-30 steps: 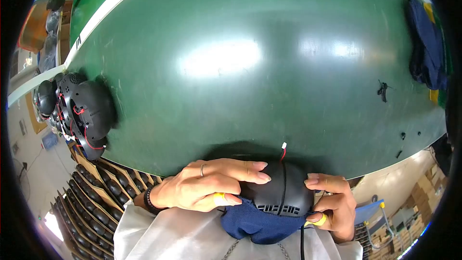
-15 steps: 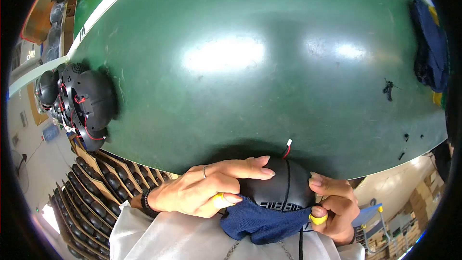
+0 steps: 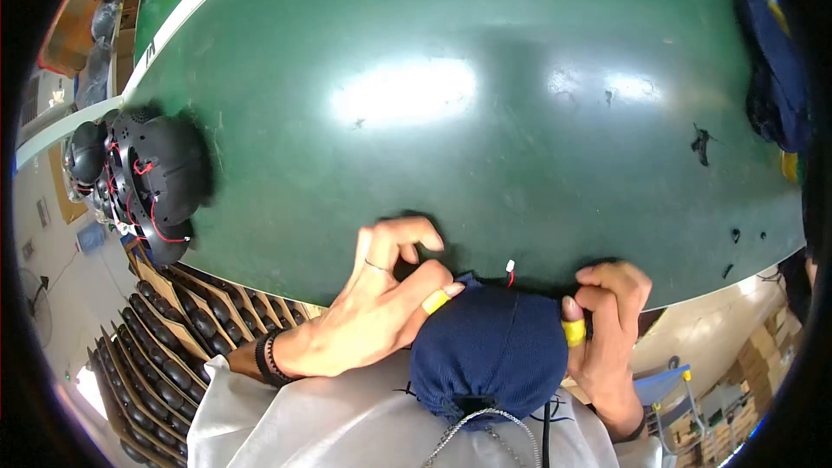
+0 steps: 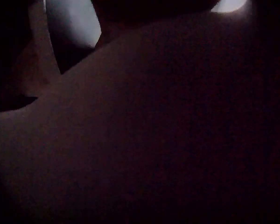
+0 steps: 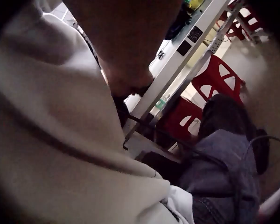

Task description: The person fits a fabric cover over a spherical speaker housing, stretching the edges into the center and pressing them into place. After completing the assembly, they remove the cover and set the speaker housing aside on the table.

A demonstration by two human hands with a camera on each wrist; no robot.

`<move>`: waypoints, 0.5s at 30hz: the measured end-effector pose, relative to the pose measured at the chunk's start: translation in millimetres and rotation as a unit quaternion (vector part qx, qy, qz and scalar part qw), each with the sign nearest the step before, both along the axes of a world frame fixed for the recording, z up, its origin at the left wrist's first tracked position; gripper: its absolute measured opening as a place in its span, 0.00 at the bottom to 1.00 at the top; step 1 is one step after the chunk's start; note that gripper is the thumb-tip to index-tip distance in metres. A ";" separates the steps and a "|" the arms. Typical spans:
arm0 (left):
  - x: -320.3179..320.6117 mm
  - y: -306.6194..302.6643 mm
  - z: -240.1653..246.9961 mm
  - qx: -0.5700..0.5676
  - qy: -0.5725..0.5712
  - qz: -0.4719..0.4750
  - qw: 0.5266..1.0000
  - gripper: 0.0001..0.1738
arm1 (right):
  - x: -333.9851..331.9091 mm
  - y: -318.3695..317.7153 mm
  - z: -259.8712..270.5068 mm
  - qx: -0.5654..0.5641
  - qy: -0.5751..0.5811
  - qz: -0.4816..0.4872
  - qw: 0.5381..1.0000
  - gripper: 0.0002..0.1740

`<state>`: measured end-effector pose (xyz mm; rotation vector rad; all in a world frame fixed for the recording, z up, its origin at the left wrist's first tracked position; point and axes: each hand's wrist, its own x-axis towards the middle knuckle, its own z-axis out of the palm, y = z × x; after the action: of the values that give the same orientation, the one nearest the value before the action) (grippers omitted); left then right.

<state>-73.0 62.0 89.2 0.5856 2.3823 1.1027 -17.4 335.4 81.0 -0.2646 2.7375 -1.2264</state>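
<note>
In the head view, a navy knit cover [image 3: 490,347] now lies stretched over the rounded black shell at the table's near edge, hiding it. A short red wire with a white connector [image 3: 510,266] sticks out beyond the cover's far edge. My left hand [image 3: 368,303] pinches the cover's far left corner, its thumb wearing a yellow band [image 3: 435,301]. On the other side, my right hand [image 3: 611,321] grips the cover's right edge with curled fingers and a yellow-banded thumb. The left wrist view is almost wholly dark. The right wrist view shows mainly a pale sleeve [image 5: 51,102].
Several black shells [image 3: 160,173] with red wires are stacked at the table's left edge. Dark blue cloth [image 3: 774,69] lies at the far right, near small black scraps [image 3: 702,146]. Racks of black rounded parts [image 3: 165,364] stand below left. Red stools [image 5: 219,79] are beside the table.
The navy cover has been drawn from the shell's near side over its top to the far edge. Both hands moved away from the body with it, the left hand's fingers lifting off the shell.
</note>
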 end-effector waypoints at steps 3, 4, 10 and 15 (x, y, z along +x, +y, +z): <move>-1.6 -1.8 0.4 -0.036 0.075 -0.011 0.996 0.11 | 2.5 2.5 2.2 0.083 0.001 -0.008 0.997 0.15; -1.0 -2.7 1.8 -0.033 0.088 -0.010 0.996 0.11 | 3.6 2.7 5.0 0.087 0.014 -0.009 0.996 0.15; 57.6 -14.3 -15.9 0.204 0.080 0.121 0.968 0.24 | 50.8 -2.0 4.1 -0.111 0.071 -0.035 0.991 0.31; 113.2 26.9 -60.9 0.300 0.052 -0.073 0.950 0.34 | 117.7 -83.1 -90.9 -0.160 0.088 -0.021 0.983 0.46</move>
<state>40.2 88.8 28.3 1.0218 2.0179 1.7731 100.3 252.3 -9.9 -0.3646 2.6865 -1.7350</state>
